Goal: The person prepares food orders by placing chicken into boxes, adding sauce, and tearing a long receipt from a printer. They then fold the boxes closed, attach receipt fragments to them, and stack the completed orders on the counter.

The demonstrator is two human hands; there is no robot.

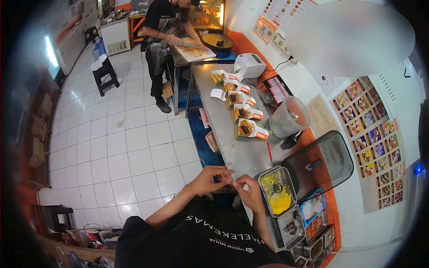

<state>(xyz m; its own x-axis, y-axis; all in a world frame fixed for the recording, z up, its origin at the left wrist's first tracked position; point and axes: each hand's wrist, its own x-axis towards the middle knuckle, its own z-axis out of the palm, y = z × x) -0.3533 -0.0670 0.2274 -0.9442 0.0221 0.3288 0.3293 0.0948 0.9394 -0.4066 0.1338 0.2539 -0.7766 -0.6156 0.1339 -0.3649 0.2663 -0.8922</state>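
Observation:
My left hand (211, 180) and my right hand (248, 191) meet near the front edge of the steel counter (223, 129). Fingertips of both are pinched close together around something small and thin, pale or pinkish, too small to name. Just right of my right hand is a steel tray of yellow food (278, 192). Farther up the counter stands a row of several open paper boxes with brown food, the nearest box (246, 128) beyond my hands. A red pen-like stick (269, 152) lies between that box and the tray.
A co-worker (163, 40) works at a cutting board (194, 52) beside a large round pan (217, 41). Along the wall are a white printer (249, 66), a plastic bucket (288, 118) and a dark transparent lid (321, 165). A black stool (105, 77) stands on the tiled floor.

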